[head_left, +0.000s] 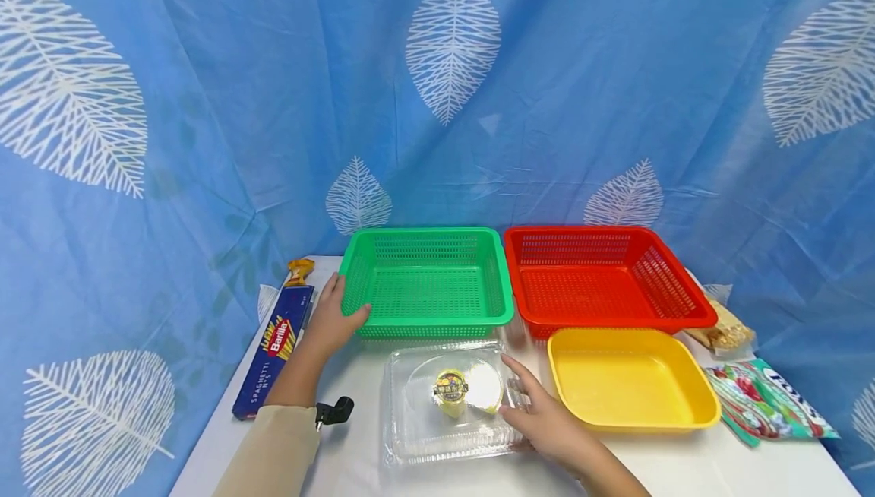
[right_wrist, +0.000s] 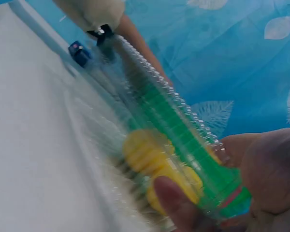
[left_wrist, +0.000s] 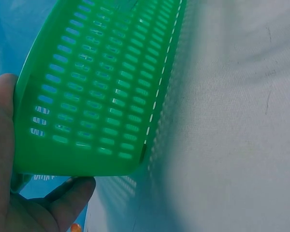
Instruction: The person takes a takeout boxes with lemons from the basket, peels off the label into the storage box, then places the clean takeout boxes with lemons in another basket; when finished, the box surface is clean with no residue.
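Observation:
My left hand (head_left: 333,322) grips the front left corner of a green plastic basket (head_left: 425,328). In the left wrist view the thumb and fingers lie on either side of the corner of the basket's slotted wall (left_wrist: 87,106). My right hand (head_left: 547,422) holds the right side of a clear plastic clamshell box (head_left: 420,436) in front of the basket. A round printed label (head_left: 449,387) sits on its lid. Through the blurred right wrist view, rounded yellow things (right_wrist: 147,152) show inside the box; their kind is unclear. The lid looks closed.
A red basket (head_left: 574,322) stands right of the green one, with a yellow tray (head_left: 636,427) before it. A blue spaghetti box (head_left: 276,349) and a small orange packet (head_left: 299,272) lie left. At right are a bag of tan food (head_left: 728,330) and a green printed bag (head_left: 772,402).

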{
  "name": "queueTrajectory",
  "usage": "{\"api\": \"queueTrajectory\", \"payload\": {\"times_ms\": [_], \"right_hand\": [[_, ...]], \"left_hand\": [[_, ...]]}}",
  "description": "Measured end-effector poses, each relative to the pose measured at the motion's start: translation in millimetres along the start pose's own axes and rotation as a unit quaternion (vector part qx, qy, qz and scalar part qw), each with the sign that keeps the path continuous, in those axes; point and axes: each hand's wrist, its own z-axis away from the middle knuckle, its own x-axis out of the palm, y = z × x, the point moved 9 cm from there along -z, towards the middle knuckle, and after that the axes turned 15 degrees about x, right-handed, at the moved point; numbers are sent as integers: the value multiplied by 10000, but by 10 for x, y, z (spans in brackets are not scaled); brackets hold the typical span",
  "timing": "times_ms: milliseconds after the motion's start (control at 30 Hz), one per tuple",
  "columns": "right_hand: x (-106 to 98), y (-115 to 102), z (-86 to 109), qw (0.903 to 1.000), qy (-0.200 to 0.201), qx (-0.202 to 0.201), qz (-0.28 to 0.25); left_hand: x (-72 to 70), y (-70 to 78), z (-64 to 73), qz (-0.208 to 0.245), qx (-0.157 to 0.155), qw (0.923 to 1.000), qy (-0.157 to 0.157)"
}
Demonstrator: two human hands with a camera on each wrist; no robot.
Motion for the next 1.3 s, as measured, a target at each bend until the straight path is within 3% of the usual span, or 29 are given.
{"api": "queueTrajectory", "payload": {"times_ms": [367, 600, 767, 900, 1000, 1067, 1167, 1300], "right_hand": [[90, -43, -223, 9935, 953, -521, 352], [85, -70, -295, 9923, 861, -876, 145], [72, -49, -315, 9927, 776, -910, 124], [83, -25, -317, 9923, 777, -948, 194], [88, -13, -323, 9921, 777, -956, 236], [86, -12, -324, 9919, 772, -976, 259], [78, -16, -329, 9920, 761, -967, 271], [68, -11, -343, 9928, 727, -908, 295]], "left_hand": [[-6, 23, 8, 14, 9, 10000, -44], [-7, 16, -25, -17, 37, 10000, 76], [-46, -20, 39, 389, -11, 9984, 416], [-114, -4, 225, 878, -195, 9902, 1065], [-153, 108, 474, 1331, -236, 9737, 1833], [-109, 228, 660, 1663, -113, 9615, 2184], [74, 424, 882, 1944, 196, 9547, 2244], [355, 633, 1065, 1796, 609, 9615, 1987]]}}
